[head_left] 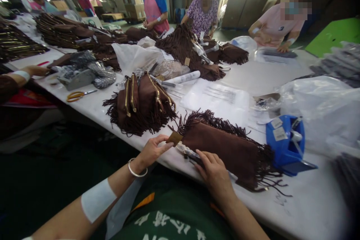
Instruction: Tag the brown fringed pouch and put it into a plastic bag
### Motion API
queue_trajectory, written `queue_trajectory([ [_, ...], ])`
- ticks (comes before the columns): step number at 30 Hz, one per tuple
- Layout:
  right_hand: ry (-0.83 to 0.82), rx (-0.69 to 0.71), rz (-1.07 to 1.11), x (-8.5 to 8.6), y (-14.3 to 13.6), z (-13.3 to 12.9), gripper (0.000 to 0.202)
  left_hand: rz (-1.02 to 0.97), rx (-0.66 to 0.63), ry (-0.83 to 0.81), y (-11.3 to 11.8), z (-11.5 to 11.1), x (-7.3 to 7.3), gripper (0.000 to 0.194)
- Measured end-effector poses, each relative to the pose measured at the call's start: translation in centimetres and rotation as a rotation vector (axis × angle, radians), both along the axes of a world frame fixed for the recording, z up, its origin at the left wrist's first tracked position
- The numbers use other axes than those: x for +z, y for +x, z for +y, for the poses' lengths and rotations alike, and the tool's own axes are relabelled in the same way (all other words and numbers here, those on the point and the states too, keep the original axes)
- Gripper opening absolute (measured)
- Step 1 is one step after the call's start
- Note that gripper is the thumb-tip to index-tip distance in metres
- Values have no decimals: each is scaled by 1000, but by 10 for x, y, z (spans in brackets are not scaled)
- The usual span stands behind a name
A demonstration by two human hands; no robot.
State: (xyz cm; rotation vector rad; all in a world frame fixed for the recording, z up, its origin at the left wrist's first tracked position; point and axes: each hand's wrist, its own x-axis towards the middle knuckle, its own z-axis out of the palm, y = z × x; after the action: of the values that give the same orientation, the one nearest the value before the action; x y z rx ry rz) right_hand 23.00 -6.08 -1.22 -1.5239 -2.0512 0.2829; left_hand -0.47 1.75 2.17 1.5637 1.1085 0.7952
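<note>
A brown suede fringed bag (230,150) lies flat near the front edge of the white table (295,202). My left hand (153,150) pinches a small tan card tag (174,137) at the bag's left end. My right hand (215,174) rests on the bag's near edge, fingers pressing on a clear-wrapped strip (187,150) there. A silver bangle circles my left wrist.
A pile of the same brown bags with gold zips (142,105) stands behind. A blue tape dispenser (287,144) sits to the right, by clear plastic bags (323,108). Orange scissors (77,95) lie at left. Three people work at the far side; another person's arm (19,77) rests at left.
</note>
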Motion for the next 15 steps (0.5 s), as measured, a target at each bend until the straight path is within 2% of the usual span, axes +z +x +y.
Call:
queue_trajectory([
  [2, -5, 9, -110, -2, 2, -4, 35, -66, 97, -72, 2, 11, -2, 28],
  [4, -6, 37, -135, -1, -2, -8, 32, -84, 91, -57, 10, 20, 2, 28],
  [6, 12, 81, -153, -1, -8, -9, 32, -23, -9, 46, 26, 28, 8, 26],
  [9, 57, 165, -228, -8, -11, -9, 34, 125, -258, 206, 60, 36, 12, 25],
  [12, 94, 179, -296, -16, -6, -10, 36, 251, -523, 353, 95, 40, 0, 23],
  [13, 101, 169, -302, -19, -3, -12, 36, 297, -570, 415, 104, 41, -6, 22],
  [15, 125, 147, -280, -22, 2, -16, 37, 367, -567, 524, 113, 43, -16, 24],
])
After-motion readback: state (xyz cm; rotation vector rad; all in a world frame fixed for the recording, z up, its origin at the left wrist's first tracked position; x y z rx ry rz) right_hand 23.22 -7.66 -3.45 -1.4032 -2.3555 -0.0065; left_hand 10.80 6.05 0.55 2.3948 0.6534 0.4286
